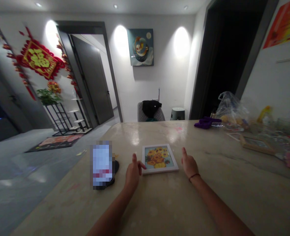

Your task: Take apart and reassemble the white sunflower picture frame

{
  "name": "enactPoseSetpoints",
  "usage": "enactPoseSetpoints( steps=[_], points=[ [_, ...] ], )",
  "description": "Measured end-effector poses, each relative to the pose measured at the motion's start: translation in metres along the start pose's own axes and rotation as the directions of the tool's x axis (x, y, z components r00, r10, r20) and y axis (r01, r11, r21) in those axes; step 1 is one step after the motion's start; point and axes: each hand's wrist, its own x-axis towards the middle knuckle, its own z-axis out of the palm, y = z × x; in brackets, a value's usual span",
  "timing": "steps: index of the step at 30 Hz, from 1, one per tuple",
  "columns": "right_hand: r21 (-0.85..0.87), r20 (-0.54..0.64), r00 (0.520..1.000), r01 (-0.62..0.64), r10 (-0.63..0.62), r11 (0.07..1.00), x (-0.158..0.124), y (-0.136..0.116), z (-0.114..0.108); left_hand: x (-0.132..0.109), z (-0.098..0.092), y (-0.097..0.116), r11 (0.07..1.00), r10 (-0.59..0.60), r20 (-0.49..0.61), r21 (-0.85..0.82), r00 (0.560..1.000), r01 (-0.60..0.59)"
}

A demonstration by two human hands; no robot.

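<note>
A white picture frame (pixel 173 160) lies flat on the table, holding a picture of sunflowers (pixel 158 157) in yellow and orange on light blue. My left hand (pixel 132 171) is at the frame's left edge, thumb up and fingers apart, with fingertips at or just over the lower left corner; whether they touch it I cannot tell. To the right of the frame, with a gap, my right hand (pixel 190 166) is held with one digit stretched out and nothing visible in it. Its other fingers are partly hidden. A thin dark red cord circles my right wrist.
A phone with a blurred screen (pixel 102 164) stands on a dark holder to the left on the marble-look table (pixel 159 206). At right lie a wooden frame (pixel 257 145), a purple item (pixel 207 123) and a clear plastic bag (pixel 230 109). A chair (pixel 140 113) stands beyond the table.
</note>
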Motion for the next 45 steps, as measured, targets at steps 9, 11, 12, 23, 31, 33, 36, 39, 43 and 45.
enactPoseSetpoints(
  steps=[9,11,12,23,31,33,36,39,43,45],
  points=[
    [-0.064,0.081,0.983,0.171,-0.166,0.983,-0.008,0.008,0.017,0.006,0.01,-0.028,0.844,0.168,0.09,0.501,0.982,-0.19],
    [0.163,0.115,0.988,0.083,-0.102,0.983,-0.005,0.009,0.016,0.009,0.009,-0.03,0.89,0.158,0.084,0.419,0.984,-0.179],
    [0.291,0.131,0.99,0.016,-0.056,0.957,-0.004,0.009,0.014,0.01,0.008,-0.031,0.922,0.145,0.067,0.354,0.987,-0.159],
    [0.654,0.544,0.836,-0.479,0.078,0.586,-0.019,-0.018,0.004,-0.004,0.013,-0.014,0.887,0.313,-0.052,0.373,0.948,-0.272],
    [0.772,0.47,0.883,-0.404,-0.011,0.491,-0.031,-0.037,0.004,-0.015,0.009,0.005,0.738,0.482,0.222,0.419,0.847,-0.53],
    [0.802,0.447,0.893,-0.373,-0.054,0.466,-0.032,-0.04,0.003,-0.013,0.007,0.003,0.789,0.45,0.177,0.38,0.875,-0.483],
    [0.822,0.471,0.877,-0.397,-0.095,0.409,-0.03,-0.038,0.003,-0.013,0.005,0.002,0.879,0.384,0.053,0.286,0.922,-0.383],
    [0.78,0.525,0.851,-0.48,-0.003,0.402,-0.025,-0.03,0.006,-0.013,0.002,0.007,0.953,0.286,-0.048,0.12,0.957,-0.279],
    [0.663,0.599,0.789,-0.584,0.136,0.468,-0.028,-0.025,0.014,-0.016,0.002,0.017,0.965,0.198,-0.102,-0.157,0.975,-0.212],
    [0.607,0.668,0.734,-0.635,0.127,0.478,-0.032,-0.026,0.018,-0.017,0.005,0.019,0.92,0.169,-0.062,-0.348,0.984,-0.18]
  ],
)
